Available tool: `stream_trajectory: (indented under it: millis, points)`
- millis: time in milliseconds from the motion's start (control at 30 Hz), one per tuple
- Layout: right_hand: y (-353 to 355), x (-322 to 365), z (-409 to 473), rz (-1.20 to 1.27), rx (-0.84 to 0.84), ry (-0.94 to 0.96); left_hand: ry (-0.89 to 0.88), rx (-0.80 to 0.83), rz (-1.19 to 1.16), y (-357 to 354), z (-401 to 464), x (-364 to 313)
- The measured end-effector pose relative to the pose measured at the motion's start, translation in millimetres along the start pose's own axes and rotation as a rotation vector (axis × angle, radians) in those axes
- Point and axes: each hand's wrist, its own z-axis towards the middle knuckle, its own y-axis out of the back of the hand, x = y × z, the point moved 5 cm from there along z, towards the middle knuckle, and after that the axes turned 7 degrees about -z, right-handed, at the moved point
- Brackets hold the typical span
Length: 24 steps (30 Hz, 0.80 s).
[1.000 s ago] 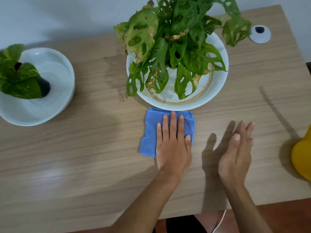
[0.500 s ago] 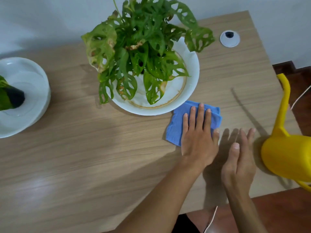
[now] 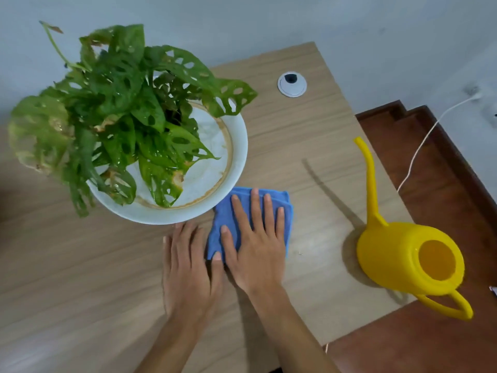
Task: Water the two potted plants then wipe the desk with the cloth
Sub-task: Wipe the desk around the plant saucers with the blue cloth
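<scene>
wiping desk (image 3: 309, 146) | right hand (image 3: 258, 246) flat, fingers spread, pressing blue cloth (image 3: 228, 219) beside plant dish (image 3: 236, 146), gripping nothing | left hand (image 3: 191, 267) flat alongside, thumb possibly touching cloth edge | watering can (image 3: 408, 259) parked clear at right

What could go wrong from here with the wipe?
1. The blue cloth under the right hand lies right against the white plant dish; a push forward could nudge it.
2. The yellow watering can stands near the desk edge, its handle overhanging; a rightward sweep might knock it off.
3. The left hand touches the cloth's edge and may bunch it.
</scene>
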Motion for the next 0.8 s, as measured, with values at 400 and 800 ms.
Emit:
stream_trajectory:
  millis: [400, 800]
  points:
    - [7, -99, 78, -0.164, -0.009, -0.261, -0.212, 0.166, 0.182, -33, 43, -47]
    - [-4, -97, 196, -0.179, 0.078, -0.234, -0.217, 0.320, 0.291, -56, 56, -54]
